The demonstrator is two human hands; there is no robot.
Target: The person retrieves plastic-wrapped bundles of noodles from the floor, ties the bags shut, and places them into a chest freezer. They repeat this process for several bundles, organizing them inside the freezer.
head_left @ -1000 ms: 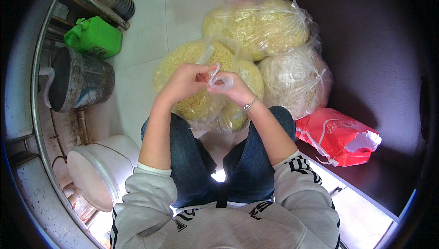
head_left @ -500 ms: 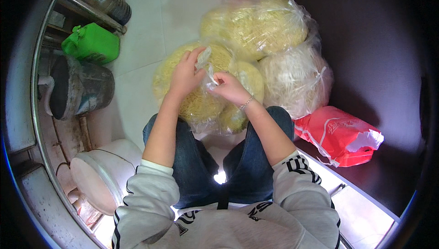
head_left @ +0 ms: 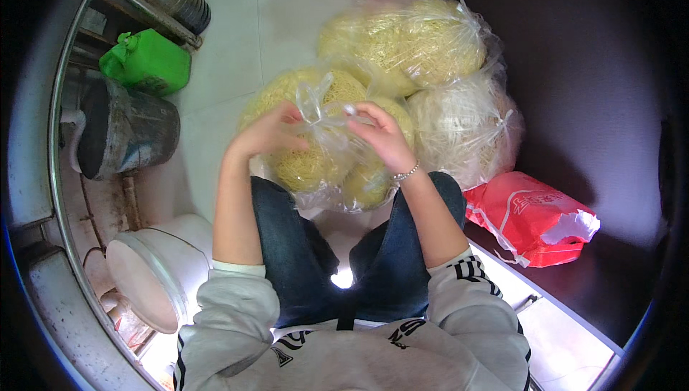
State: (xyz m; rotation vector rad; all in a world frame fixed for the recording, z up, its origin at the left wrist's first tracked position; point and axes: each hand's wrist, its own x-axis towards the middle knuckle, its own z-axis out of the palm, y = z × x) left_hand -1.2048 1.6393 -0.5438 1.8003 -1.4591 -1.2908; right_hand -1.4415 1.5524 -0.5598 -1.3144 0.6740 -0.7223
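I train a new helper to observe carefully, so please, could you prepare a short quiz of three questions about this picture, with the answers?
1. What is between the left hand and the right hand?
a) a green jug
b) gathered clear plastic
c) a white bucket

2. True or false: the bracelet is on the right wrist.

3. Fill in the colour: the torn bag at the right side of the picture is mainly ____.

Key: 1. b; 2. true; 3. red.
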